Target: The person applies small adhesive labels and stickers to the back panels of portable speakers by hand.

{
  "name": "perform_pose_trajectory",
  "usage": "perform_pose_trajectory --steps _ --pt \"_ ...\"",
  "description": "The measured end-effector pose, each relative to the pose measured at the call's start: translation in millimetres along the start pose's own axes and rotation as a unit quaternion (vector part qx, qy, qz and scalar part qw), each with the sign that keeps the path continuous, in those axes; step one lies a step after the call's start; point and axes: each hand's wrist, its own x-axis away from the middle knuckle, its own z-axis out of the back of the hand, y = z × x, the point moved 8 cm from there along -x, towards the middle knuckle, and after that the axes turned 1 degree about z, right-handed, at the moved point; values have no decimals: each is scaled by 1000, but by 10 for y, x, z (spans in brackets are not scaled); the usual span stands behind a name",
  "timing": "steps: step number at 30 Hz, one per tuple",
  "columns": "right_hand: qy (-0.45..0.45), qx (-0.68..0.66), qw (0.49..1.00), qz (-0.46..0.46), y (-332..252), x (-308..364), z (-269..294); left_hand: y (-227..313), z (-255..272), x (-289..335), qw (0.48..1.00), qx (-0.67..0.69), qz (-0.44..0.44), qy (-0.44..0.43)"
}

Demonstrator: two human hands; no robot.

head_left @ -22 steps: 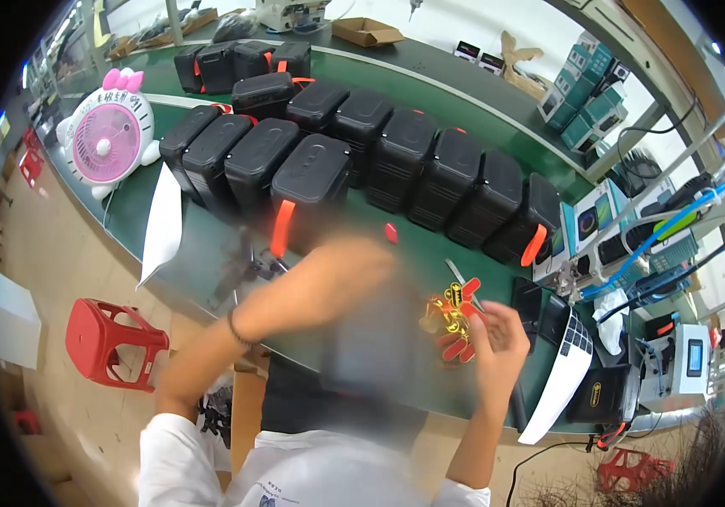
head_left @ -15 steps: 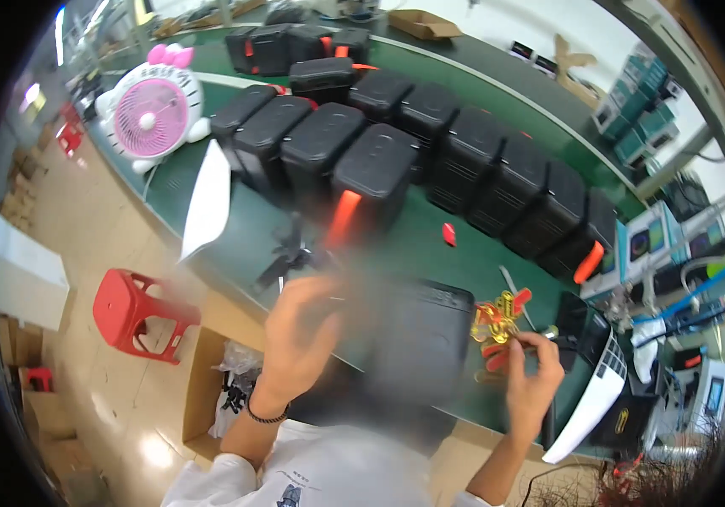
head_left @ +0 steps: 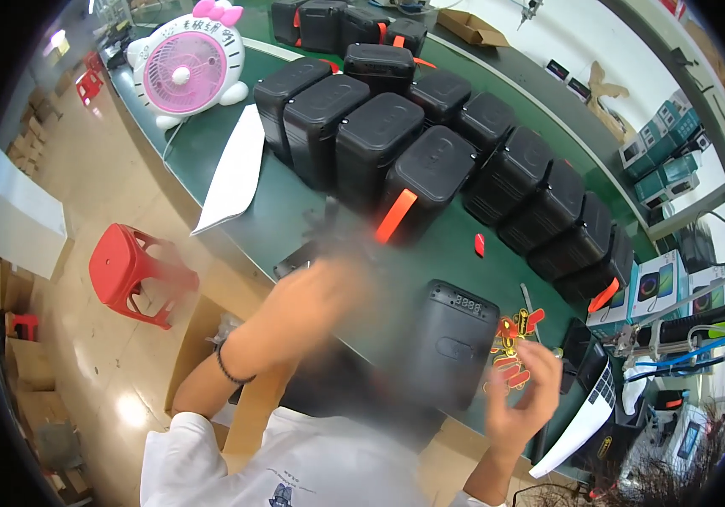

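Note:
My left hand (head_left: 316, 300) is stretched over the near table edge, beside some small black parts (head_left: 295, 260). Its fingers are smeared by motion, so what they hold, if anything, cannot be made out. To the right, my right hand (head_left: 525, 393) has its thumb and fingers apart, with nothing visible in them. Just beyond its fingertips lies a loose pile of red and gold tags (head_left: 510, 369). Between my hands a black box-shaped speaker (head_left: 455, 342) with a small display strip lies flat on the green table (head_left: 396, 283).
Several upright black speakers (head_left: 426, 173) stand in rows behind, one with an orange strap (head_left: 396, 215). A pink and white fan (head_left: 183, 74) and a white sheet (head_left: 240, 173) are at left. A small red piece (head_left: 479, 245) lies mid-table. A red stool (head_left: 130, 275) stands on the floor.
My left hand has swung forward toward the small black parts. My right hand has drawn back from the tags, and its fingers have parted. The whole view has shifted slightly.

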Motion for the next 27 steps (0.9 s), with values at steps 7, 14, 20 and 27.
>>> perform_pose_trajectory --steps 7,14,20,27 --pt "-196 -28 977 81 -411 -348 -531 348 -147 -327 917 378 83 -103" --pt "-211 -101 965 -116 140 -470 -353 246 -595 -418 763 568 228 -207" --pt "-218 72 968 102 57 -571 -351 191 -730 -427 667 652 314 -178" --pt "-248 75 964 64 204 -662 -431 126 -734 -261 811 523 255 -54"
